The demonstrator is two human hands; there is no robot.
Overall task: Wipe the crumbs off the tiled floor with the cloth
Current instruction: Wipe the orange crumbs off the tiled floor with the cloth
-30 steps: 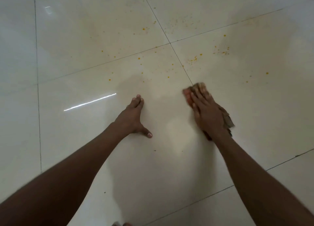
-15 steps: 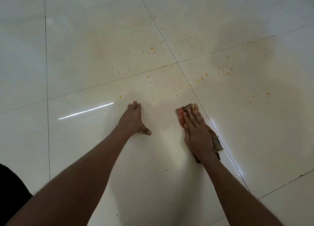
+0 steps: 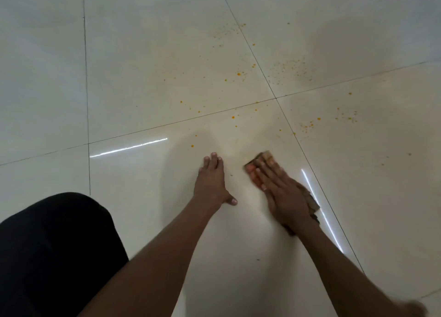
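Note:
Small orange crumbs lie scattered over the glossy cream tiled floor, mostly around the crossing of two grout lines ahead of my hands. My right hand lies flat with straight fingers on a folded brown and orange cloth and presses it to the floor; the cloth shows past my fingertips and beside my wrist. My left hand rests flat on the tile just left of it, fingers straight and thumb spread.
A dark-clothed knee fills the lower left corner. Grout lines cross ahead of my hands. Bright streaks of reflected light lie on the tile left of and right of my hands.
My right hand has drawn the cloth back toward me and leftward, off the grout line and closer to my left hand. The view has shifted, bringing my knee in at lower left.

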